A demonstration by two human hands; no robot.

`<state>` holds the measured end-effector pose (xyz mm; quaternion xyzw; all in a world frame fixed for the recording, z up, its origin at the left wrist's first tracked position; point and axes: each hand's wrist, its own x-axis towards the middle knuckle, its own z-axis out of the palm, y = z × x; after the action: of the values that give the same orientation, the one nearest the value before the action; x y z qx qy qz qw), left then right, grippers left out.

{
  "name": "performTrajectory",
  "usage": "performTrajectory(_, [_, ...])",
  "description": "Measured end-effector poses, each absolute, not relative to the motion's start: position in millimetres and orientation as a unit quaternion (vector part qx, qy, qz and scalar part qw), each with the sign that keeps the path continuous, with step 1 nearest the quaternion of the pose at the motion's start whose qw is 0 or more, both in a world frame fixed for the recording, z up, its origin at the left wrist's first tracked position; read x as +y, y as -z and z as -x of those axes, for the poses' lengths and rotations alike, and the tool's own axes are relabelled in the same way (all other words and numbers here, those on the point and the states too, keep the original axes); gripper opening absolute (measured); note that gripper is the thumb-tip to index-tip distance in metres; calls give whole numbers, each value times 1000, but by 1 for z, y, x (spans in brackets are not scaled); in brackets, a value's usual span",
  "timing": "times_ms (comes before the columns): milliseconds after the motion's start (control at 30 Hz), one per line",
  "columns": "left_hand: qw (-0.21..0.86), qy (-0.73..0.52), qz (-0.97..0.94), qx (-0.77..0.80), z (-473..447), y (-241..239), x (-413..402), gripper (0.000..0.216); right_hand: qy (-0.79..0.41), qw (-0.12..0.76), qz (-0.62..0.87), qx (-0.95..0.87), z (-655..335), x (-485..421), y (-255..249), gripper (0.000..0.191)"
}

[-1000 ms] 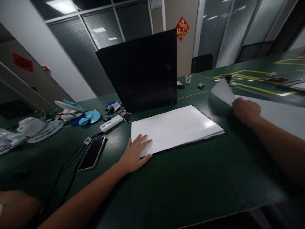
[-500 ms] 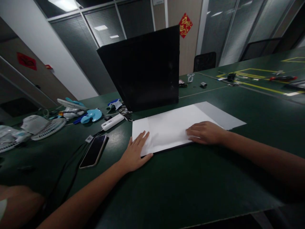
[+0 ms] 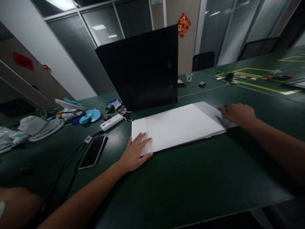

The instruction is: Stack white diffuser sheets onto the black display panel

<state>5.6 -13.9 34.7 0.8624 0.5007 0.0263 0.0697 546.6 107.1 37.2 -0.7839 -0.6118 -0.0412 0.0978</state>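
The bare left forearm (image 3: 90, 192) and right forearm (image 3: 277, 143) taper toward slim wrists (image 3: 121, 166) (the fingers (image 3: 138, 140) uncovered too).

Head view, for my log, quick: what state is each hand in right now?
Left hand: open, spread on the left end of the paper, grasping nothing.
Right hand: at the paper's right end; grip cannot be told.

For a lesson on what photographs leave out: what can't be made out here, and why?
In the head view:
White paper under the left hand: covered by that hand.
Whether the right hand grips the paper: its back hides the palm.
Anything behind the upright black panel: blocked by it.
Bare limb, lower left: cut off by the edge.
Red-and-black item, far right: too small and blurred to identify.
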Motion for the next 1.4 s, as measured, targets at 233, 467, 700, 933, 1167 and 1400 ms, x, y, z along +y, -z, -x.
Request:
performTrajectory(233, [73, -42, -862, 501, -1, -32, -13, 79, 49, 78, 710, -698, -503, 102, -36, 84])
performTrajectory(467, [64, -27, -865, 497, -3, -32, -13, 78, 55, 102, 595, -795, -480, 91, -36, 68])
performTrajectory(700, [74, -31, -873, 482, -2, -33, -13, 64, 55, 158, 673, -720, -488, 97, -33, 72])
performTrajectory(933, [81, -50, -874, 477, 0, -32, -13, 70, 7, 159, 662, -732, -519, 117, -18, 64])
performTrajectory(1167, [74, -31, -880, 468, 1, -32, -12, 63, 15, 149, 616, -773, -520, 116, -16, 61])
performTrajectory(1400, [71, -15, -880, 469, -2, -32, -12, 62, 33, 143, 595, -790, -525, 118, -15, 56])
